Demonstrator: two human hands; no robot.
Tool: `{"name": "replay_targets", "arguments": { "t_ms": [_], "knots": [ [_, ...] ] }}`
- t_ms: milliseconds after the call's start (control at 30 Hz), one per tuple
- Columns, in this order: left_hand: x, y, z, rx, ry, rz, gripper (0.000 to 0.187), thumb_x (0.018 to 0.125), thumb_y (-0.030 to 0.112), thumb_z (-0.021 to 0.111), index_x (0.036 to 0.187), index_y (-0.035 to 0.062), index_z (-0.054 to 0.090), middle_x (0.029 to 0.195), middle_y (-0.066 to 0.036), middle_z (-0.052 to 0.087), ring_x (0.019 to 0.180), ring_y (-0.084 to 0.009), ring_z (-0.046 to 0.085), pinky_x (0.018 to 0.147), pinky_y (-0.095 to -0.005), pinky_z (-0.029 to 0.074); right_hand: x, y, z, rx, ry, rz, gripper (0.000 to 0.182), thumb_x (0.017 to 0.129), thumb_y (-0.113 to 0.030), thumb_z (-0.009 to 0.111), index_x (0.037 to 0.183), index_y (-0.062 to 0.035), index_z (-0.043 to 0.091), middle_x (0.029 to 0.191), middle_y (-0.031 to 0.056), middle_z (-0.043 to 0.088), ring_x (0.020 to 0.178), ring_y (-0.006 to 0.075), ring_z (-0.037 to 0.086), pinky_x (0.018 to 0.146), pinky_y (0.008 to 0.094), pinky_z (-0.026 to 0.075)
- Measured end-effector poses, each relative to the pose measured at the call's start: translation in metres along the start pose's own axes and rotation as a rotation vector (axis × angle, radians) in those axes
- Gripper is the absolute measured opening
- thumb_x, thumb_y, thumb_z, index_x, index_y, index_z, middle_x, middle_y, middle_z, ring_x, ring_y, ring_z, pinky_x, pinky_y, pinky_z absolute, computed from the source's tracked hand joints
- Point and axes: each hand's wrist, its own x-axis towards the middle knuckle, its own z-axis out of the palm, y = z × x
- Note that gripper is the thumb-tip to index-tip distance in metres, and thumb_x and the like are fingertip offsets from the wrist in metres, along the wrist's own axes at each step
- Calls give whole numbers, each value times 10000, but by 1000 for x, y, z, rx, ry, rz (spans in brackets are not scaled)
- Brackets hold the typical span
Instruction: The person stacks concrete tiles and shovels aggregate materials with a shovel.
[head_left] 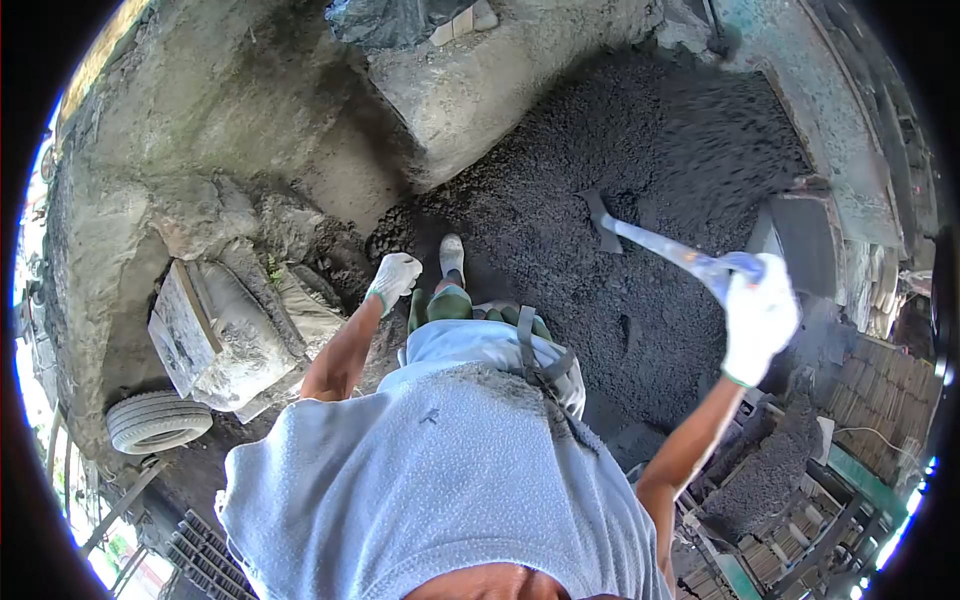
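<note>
My right hand (757,322), in a white glove, is closed around the handle end of a hoe (665,248). Its pale handle slants down to a dark metal blade, which lies at a heap of dark, damp gravelly mix (560,150). My left hand (397,277), gloved as well, hangs beside my leg with its fingers curled into a fist and nothing visible in it. One boot (452,256) stands at the near edge of the heap.
Left are stacked, dusty sacks (240,330) with a board, and a tyre (158,421). A concrete block (460,110) borders the heap ahead. To the right stand a metal-sided wall (850,130) and a machine or frame loaded with mix (765,470).
</note>
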Motion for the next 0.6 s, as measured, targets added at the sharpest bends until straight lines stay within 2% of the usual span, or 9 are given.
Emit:
{"name": "replay_targets", "arguments": {
  "t_ms": [33, 167, 200, 300, 367, 433, 500, 533, 600],
  "knots": [
    [2, -2, -3, -9, 5, 11, 164, 869, 209, 641, 830, 50, 650, 720, -13, 597, 640, -143, 594, 590, -306, 517, -13, -1, 24, 15, 53, -50, 274, 812, -227, 745, 1067, -152, 681, 942, 99, 733, 812, 281, 726, 729, 408, 578],
    [8, -30, -13, -26, -16, 9, 171, 875, 202, 638, 837, 38, 669, 711, -23, 592, 617, -149, 594, 560, -327, 528, -43, -10, 19, 70, 137, -119, 294, 786, -171, 765, 1063, -122, 680, 890, 89, 729, 765, 312, 717, 707, 413, 579],
    [8, -40, -14, 72, -53, 128, 207, 857, 212, 652, 917, 21, 701, 721, -30, 582, 624, -173, 572, 576, -375, 517, -45, -11, 17, 70, 141, -121, 296, 785, -172, 766, 1063, -120, 680, 882, 90, 727, 758, 310, 715, 701, 414, 578],
    [1, -64, -8, 41, -54, -24, 147, 845, 174, 672, 772, 56, 625, 692, -45, 571, 686, -196, 618, 575, -411, 527, -51, -12, 19, 74, 183, -115, 294, 792, -204, 762, 1057, -118, 670, 853, 92, 709, 730, 302, 701, 675, 428, 564],
    [21, -119, -18, 437, -144, 441, 169, 782, 179, 719, 735, 60, 609, 669, -70, 571, 657, -233, 638, 549, -403, 517, -48, -15, 17, 75, 142, -98, 262, 812, -231, 743, 1031, -125, 647, 838, 92, 689, 721, 303, 689, 660, 441, 546],
    [22, -137, -24, 974, -99, 1035, 198, 717, 197, 756, 718, 64, 609, 652, -92, 572, 611, -272, 648, 523, -391, 504, -40, -18, 19, 63, 145, -94, 214, 826, -254, 713, 960, -131, 601, 799, 93, 649, 709, 296, 675, 638, 447, 528],
    [14, -146, -20, 876, -61, 990, 135, 789, 150, 717, 741, 54, 634, 627, -69, 570, 539, -239, 626, 497, -366, 488, -35, -21, 13, 76, 129, -104, 200, 819, -243, 706, 943, -133, 594, 787, 85, 639, 700, 288, 671, 633, 441, 528],
    [7, -145, -14, 600, -98, 725, 117, 828, 130, 690, 757, 47, 648, 625, -59, 575, 535, -214, 624, 488, -362, 486, -35, -21, 15, 72, 123, -94, 188, 817, -234, 701, 930, -132, 590, 780, 79, 632, 692, 280, 668, 628, 431, 528],
    [5, -127, -10, 500, -196, 521, 109, 864, 108, 656, 780, 39, 667, 650, -76, 613, 556, -220, 643, 506, -366, 506, -40, -20, 16, 87, 135, -80, 184, 817, -236, 702, 914, -131, 586, 774, 79, 630, 690, 277, 669, 626, 431, 527]
  ]
}}
